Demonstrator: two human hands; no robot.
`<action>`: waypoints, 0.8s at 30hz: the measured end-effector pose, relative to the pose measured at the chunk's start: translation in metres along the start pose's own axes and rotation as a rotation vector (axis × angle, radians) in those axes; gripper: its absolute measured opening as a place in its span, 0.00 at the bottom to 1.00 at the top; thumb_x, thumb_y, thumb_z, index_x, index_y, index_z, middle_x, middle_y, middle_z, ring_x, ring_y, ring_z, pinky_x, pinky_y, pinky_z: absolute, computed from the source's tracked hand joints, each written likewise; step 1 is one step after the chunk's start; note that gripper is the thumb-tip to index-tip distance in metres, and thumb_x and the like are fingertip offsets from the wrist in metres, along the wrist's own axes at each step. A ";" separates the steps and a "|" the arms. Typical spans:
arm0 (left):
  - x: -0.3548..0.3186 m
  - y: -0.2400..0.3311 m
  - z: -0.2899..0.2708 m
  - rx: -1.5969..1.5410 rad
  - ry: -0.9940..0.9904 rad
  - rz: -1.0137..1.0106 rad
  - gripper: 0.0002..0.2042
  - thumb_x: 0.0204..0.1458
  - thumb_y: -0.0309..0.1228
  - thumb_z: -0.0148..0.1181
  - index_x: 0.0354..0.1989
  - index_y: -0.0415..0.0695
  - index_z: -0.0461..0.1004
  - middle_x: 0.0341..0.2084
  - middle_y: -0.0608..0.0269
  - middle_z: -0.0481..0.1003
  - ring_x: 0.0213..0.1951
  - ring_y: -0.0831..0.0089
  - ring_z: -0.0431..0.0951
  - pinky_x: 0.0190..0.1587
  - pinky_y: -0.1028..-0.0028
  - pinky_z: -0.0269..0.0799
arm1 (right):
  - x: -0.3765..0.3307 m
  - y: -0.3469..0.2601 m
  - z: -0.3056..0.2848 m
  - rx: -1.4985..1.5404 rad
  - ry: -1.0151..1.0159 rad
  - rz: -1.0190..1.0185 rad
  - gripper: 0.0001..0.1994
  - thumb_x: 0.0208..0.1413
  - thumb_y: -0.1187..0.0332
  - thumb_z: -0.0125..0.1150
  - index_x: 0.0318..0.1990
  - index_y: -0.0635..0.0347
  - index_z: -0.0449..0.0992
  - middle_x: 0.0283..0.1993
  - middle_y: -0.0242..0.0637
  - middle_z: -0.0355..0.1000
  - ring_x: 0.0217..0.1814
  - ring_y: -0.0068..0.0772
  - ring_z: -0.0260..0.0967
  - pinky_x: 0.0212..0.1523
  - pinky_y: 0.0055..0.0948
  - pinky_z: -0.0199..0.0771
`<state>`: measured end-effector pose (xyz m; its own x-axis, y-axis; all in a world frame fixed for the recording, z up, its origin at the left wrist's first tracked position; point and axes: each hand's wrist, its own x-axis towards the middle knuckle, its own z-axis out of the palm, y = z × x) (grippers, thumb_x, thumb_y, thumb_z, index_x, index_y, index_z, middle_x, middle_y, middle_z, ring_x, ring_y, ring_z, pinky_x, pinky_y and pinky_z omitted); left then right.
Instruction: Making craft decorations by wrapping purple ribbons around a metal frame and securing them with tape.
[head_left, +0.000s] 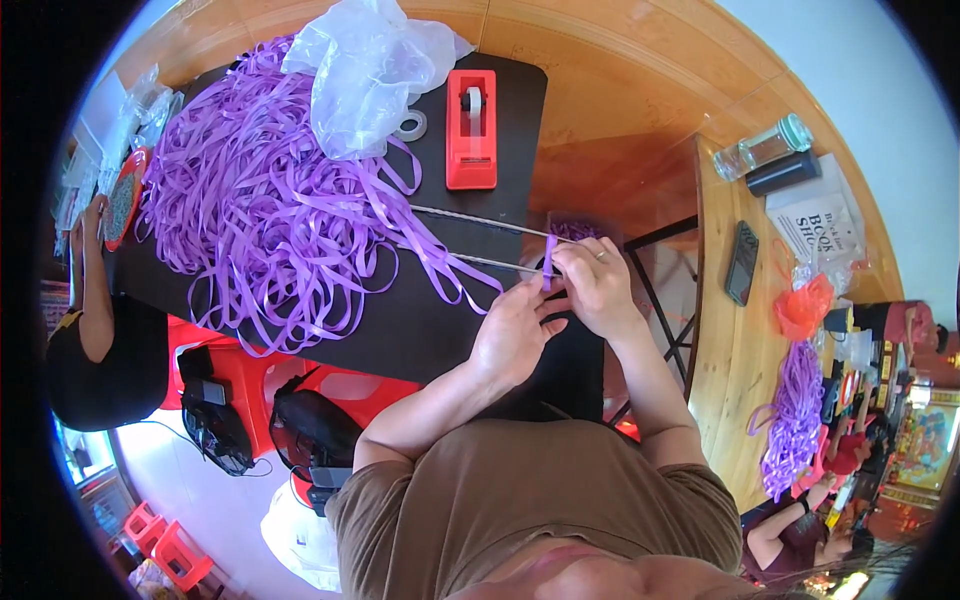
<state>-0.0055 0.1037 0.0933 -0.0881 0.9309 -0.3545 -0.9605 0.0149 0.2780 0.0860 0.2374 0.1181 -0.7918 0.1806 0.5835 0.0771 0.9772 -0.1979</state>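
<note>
Two thin, twisted metal rods (480,217) stick out side by side over the black table's right edge. Across their ends lies a short purple ribbon loop (549,262). My right hand (600,288) pinches this ribbon from the right, its fingers at the rod ends. From below, my left hand (508,332) meets it with thumb and fingertips closed at the ribbon's lower end. A large tangled heap of purple ribbon (270,190) covers much of the black table (515,110), some strands trailing toward my left hand. The exact fingertip contact is partly hidden.
Beyond the rods are a red tape dispenser (471,175), a tape roll (420,124) and a clear plastic bag (370,75). At right, a wooden table (725,380) bears a phone (740,263) and ribbon bundle (797,410). Another person (105,350) works at far left beside a red dish (117,230).
</note>
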 end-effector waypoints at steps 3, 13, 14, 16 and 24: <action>0.001 -0.002 -0.002 -0.005 0.008 -0.004 0.14 0.59 0.42 0.45 0.47 0.48 0.67 0.43 0.65 0.70 0.49 0.68 0.68 0.50 0.66 0.60 | 0.001 0.002 0.000 -0.037 -0.056 -0.077 0.11 0.42 0.72 0.58 0.35 0.63 0.69 0.35 0.39 0.73 0.34 0.37 0.70 0.33 0.33 0.65; -0.001 0.000 0.001 0.030 0.013 0.002 0.17 0.57 0.43 0.45 0.49 0.48 0.66 0.46 0.64 0.69 0.51 0.65 0.67 0.51 0.66 0.59 | 0.000 0.014 0.003 0.009 -0.074 -0.178 0.09 0.44 0.73 0.57 0.35 0.62 0.68 0.35 0.39 0.72 0.34 0.39 0.70 0.35 0.35 0.66; -0.001 -0.001 0.000 0.034 0.000 0.000 0.17 0.57 0.44 0.45 0.49 0.48 0.66 0.48 0.63 0.69 0.52 0.65 0.67 0.51 0.66 0.59 | -0.001 0.015 0.004 0.040 -0.065 -0.159 0.10 0.43 0.74 0.58 0.35 0.62 0.68 0.34 0.39 0.72 0.34 0.39 0.69 0.35 0.35 0.66; 0.000 0.000 0.000 0.037 -0.015 -0.001 0.18 0.57 0.44 0.45 0.50 0.47 0.66 0.49 0.63 0.69 0.53 0.65 0.67 0.51 0.66 0.59 | -0.002 0.018 0.007 0.096 0.002 -0.091 0.11 0.42 0.76 0.59 0.35 0.61 0.68 0.35 0.38 0.72 0.35 0.40 0.69 0.34 0.35 0.65; -0.002 0.001 0.000 0.029 -0.001 -0.010 0.17 0.58 0.43 0.44 0.50 0.47 0.66 0.51 0.62 0.69 0.52 0.65 0.67 0.51 0.66 0.59 | 0.011 0.008 0.001 0.048 -0.101 0.055 0.16 0.39 0.81 0.61 0.38 0.57 0.68 0.35 0.36 0.70 0.37 0.41 0.68 0.34 0.36 0.64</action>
<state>-0.0059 0.1023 0.0941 -0.0782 0.9309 -0.3569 -0.9533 0.0349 0.3000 0.0773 0.2468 0.1221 -0.8443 0.2194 0.4890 0.0950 0.9592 -0.2663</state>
